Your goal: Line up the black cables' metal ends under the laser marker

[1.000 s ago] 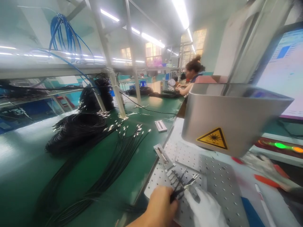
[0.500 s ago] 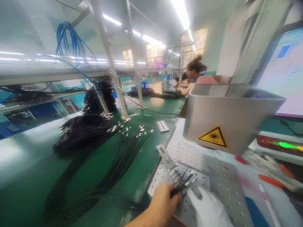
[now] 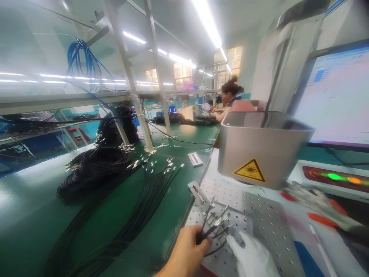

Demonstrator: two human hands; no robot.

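Note:
My bare left hand (image 3: 188,246) is closed around several black cables (image 3: 211,231), whose metal connectors (image 3: 221,218) fan out beyond my fingers over the perforated metal plate (image 3: 273,227). My right hand (image 3: 253,256), in a white glove, is just right of them with its fingers curled. One cable runs up to the gloved fingertips and seems pinched there; its end is partly hidden. Beyond the connectors lies a small metal fixture (image 3: 198,193) on the plate's left edge.
Bundles of black cable (image 3: 129,207) lie on the green table (image 3: 170,200). A metal housing with a warning triangle (image 3: 249,170) stands beyond the plate. At the right are a monitor (image 3: 343,104), used gloves (image 3: 323,204) and a white pen (image 3: 323,246). A co-worker (image 3: 230,94) sits farther back.
My left hand has shifted slightly left and the cable ends have spread apart. A cable now curves toward my gloved fingertips. The camera view has turned slightly right and up.

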